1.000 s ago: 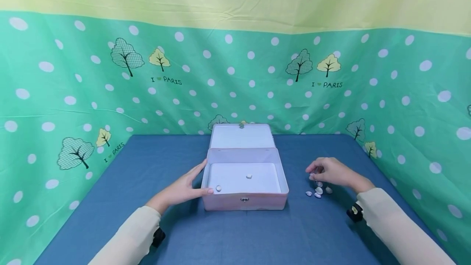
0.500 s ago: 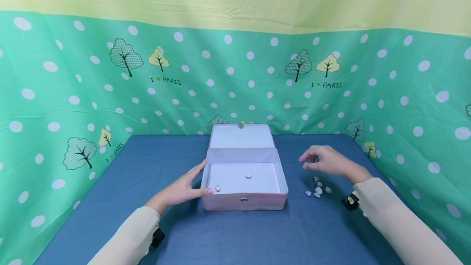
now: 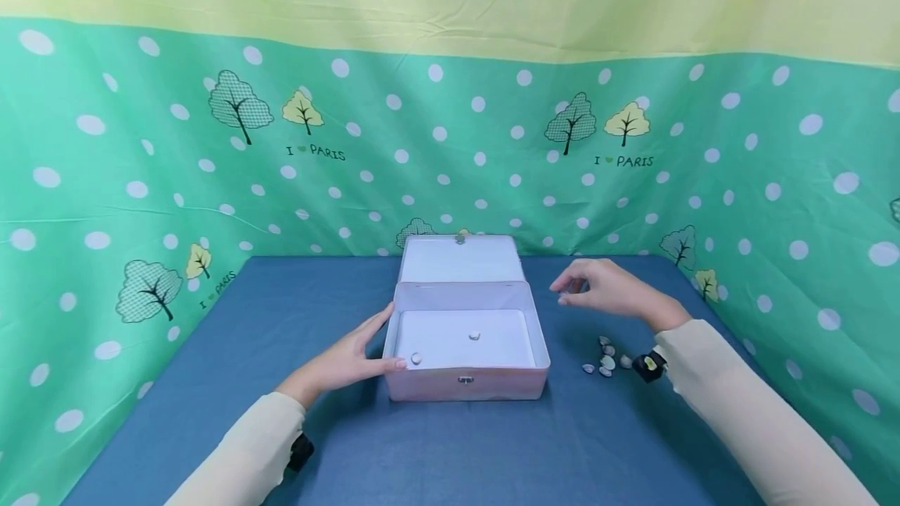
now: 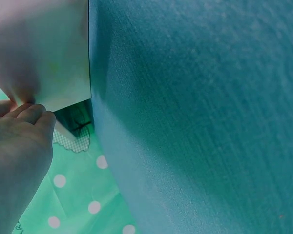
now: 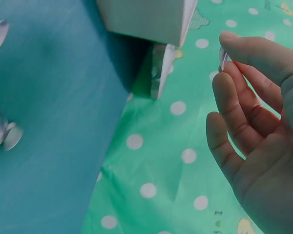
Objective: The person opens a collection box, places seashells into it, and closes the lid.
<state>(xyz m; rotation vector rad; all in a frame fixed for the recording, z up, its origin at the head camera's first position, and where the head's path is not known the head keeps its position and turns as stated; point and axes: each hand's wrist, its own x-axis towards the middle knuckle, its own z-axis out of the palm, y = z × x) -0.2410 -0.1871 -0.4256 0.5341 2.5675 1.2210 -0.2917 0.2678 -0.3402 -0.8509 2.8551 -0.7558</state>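
A pale pink metal box (image 3: 502,385) stands on the table with its lid raised at the back. Inside it lie two small shells, one shell (image 3: 474,336) mid-floor and another shell (image 3: 416,358) near the front left corner. My left hand (image 3: 344,361) rests on the box's left side, fingers extended along the wall and thumb at the front left rim. Between thumb and finger, my right hand (image 3: 619,291) pinches a small shell (image 5: 223,58), held in the air to the right of the box. Several more shells (image 3: 608,363) lie on the table below that hand.
A blue cloth covers the table (image 3: 450,459). Behind it and along both sides hangs a green and yellow curtain (image 3: 450,131) with dots and trees. The raised lid (image 3: 460,260) stands near the back edge.
My right hand has lifted from the shell pile with a shell and moved left toward the box. The left hand keeps its place on the box.
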